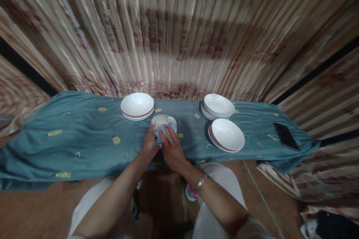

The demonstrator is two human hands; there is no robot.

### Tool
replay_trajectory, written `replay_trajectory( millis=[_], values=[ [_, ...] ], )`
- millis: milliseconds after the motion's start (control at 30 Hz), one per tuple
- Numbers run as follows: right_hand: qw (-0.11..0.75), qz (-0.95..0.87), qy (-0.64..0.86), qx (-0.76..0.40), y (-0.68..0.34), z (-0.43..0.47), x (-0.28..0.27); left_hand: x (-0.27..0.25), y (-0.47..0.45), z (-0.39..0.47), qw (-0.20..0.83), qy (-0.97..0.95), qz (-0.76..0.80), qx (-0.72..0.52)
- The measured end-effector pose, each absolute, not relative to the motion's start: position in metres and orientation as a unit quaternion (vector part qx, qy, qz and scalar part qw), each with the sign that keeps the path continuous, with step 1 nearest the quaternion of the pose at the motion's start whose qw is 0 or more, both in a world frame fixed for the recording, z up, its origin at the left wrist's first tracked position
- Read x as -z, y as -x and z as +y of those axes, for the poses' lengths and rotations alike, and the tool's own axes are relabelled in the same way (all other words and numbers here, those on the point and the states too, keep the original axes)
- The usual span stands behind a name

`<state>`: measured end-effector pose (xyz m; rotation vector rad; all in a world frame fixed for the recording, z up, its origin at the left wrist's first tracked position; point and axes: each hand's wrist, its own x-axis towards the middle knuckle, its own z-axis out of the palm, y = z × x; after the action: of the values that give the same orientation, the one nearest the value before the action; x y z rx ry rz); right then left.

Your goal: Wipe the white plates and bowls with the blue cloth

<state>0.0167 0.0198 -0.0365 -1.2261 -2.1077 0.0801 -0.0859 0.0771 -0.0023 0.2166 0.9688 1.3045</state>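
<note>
My left hand point(150, 142) grips the edge of a white bowl point(160, 118) with a small red floral pattern, held tilted over the front of the table. Over the bowl's near side lies a bunched light-blue cloth point(159, 139). My right hand point(172, 147) presses this cloth against the bowl, its fingers closed on it. The left fingertips are hidden behind the bowl and cloth. A short stack of white bowls point(137, 104) with red-banded sides stands behind and to the left of my hands.
To the right stand a taller stack of white bowls point(218, 105) and, nearer me, a short red-banded stack point(227, 134). A black phone point(286, 136) lies at the right end. A teal patterned cloth point(89, 138) covers the narrow table. Striped curtains point(168, 44) hang behind.
</note>
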Motion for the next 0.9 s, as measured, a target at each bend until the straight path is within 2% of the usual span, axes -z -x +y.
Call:
replay_trajectory(
  millis=[233, 500, 900],
  values=[
    [0.298, -0.822, 0.485, 0.009, -0.024, 0.025, 0.02, 0.005, 0.08, 0.075, 0.672, -0.153, 0.417, -0.593],
    [0.305, -0.805, 0.509, 0.006, -0.034, 0.031, 0.001, 0.006, 0.077, 0.076, 0.645, -0.226, 0.438, -0.584],
    [0.399, -0.741, 0.537, -0.054, -0.051, 0.044, -0.002, 0.006, 0.08, 0.07, 0.61, -0.332, 0.479, -0.537]
  ],
)
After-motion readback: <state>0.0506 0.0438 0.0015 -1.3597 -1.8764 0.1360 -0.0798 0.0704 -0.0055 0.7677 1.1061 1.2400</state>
